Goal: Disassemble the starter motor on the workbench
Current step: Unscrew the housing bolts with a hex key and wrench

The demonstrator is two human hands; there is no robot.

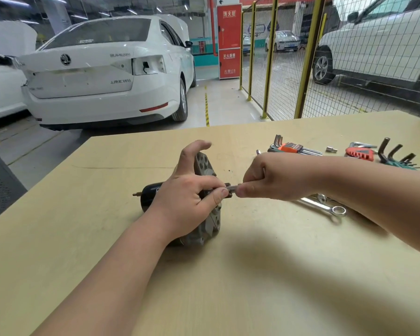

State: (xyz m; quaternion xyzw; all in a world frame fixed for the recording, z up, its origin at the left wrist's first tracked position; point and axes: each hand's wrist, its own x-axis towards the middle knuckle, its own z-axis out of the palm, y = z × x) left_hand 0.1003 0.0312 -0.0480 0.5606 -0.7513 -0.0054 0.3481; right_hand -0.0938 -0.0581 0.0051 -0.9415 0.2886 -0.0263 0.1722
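Starter motor [207, 226] on workbench [252, 282] | left hand [187, 202] grips it | right hand [277, 178] holds tool [233, 188] at its end

Item: black cylindrical starter motor with a grey cast-metal flanged housing [210, 224]
Pose: laid on its side, the black body turned to the left, a small stud seen at that end
Place: set near the middle of the pale wooden workbench [252, 275]

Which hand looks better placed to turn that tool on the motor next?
Probably the right. The right hand grips the tool set against the starter motor; the left hand holds that motor steady.
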